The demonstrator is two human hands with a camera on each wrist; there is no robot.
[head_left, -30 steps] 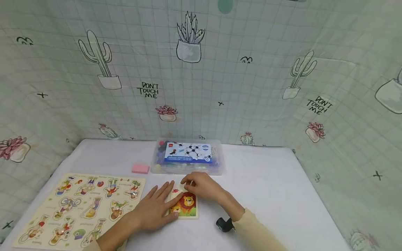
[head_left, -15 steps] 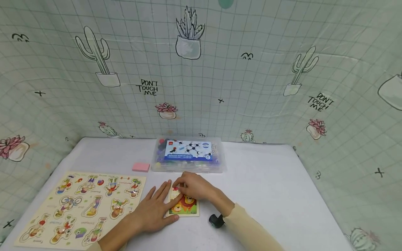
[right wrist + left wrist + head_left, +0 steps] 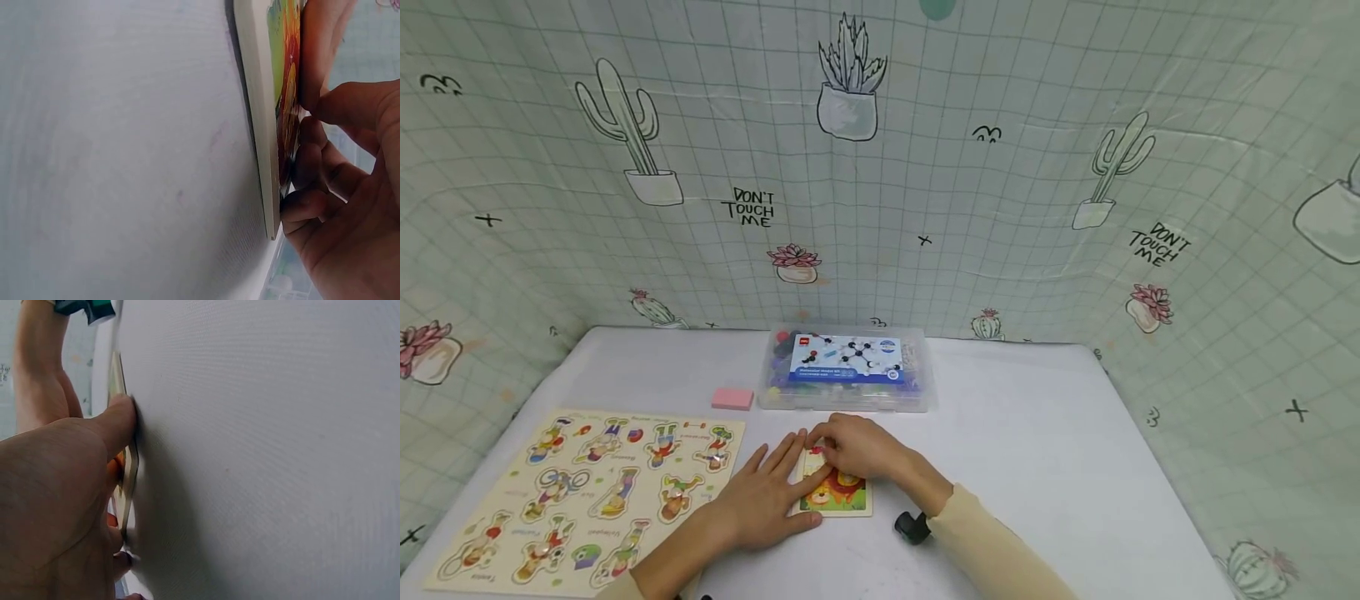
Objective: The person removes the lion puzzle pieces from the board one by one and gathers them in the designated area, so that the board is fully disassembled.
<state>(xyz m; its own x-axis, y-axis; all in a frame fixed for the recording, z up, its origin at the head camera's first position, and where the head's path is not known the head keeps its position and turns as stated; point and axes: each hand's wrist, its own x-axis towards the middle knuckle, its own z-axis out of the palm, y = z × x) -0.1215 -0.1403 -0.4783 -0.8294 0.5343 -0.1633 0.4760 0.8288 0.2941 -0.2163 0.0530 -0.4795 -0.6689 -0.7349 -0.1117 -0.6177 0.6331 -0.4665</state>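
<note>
A small, thin lion picture puzzle (image 3: 850, 502) lies on the white table. My left hand (image 3: 760, 507) is spread flat at its left side, with a finger reaching across the picture. In the left wrist view, the left thumb (image 3: 119, 422) lies over the edge of the puzzle (image 3: 130, 478). My right hand (image 3: 867, 446) bends its fingers over the puzzle's upper part, near a small red figure. The right wrist view shows the right hand's curled fingers (image 3: 309, 165) against the picture, beside a left finger (image 3: 320, 50). I cannot tell whether they pinch a piece.
A peg puzzle board (image 3: 501, 487) with several sports figures lies at the left. A clear box of molecular model parts (image 3: 846, 398) stands behind the hands, next to a pink block (image 3: 732, 399). A black wrist device (image 3: 912, 527) sits at the right cuff.
My right hand has moved left across the top of the lion puzzle, its fingertips now close to my left fingers. The left hand has stayed spread in place.
</note>
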